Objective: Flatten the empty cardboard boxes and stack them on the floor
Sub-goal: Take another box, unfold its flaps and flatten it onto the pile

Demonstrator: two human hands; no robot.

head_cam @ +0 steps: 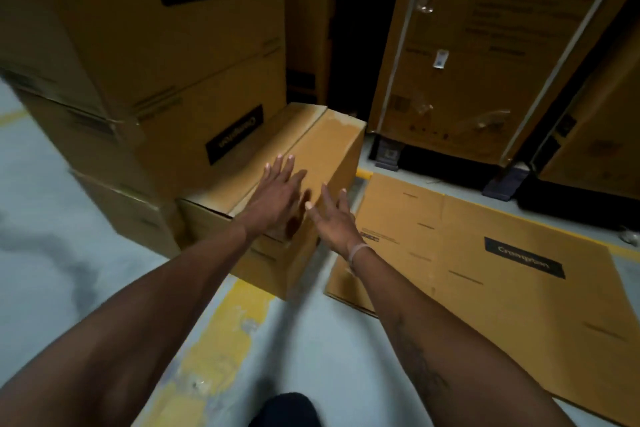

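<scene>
We are counting one small standing cardboard box (311, 163) on the grey floor (52, 218), against three stacked cartons (145, 55) (brown, printed, blurred); one flattened box (502, 260) is lying just right of it. Our left hand (277, 191) is resting flat on its closed top, fingers straight and slightly spread; our right hand (334, 218) is hovering beside, fingers spread, holding nothing.

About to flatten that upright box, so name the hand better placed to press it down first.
Left, probably. The left hand lies open over the top of the small box, while the right hand is open beside its near corner, nearer the flattened cardboard.
</scene>
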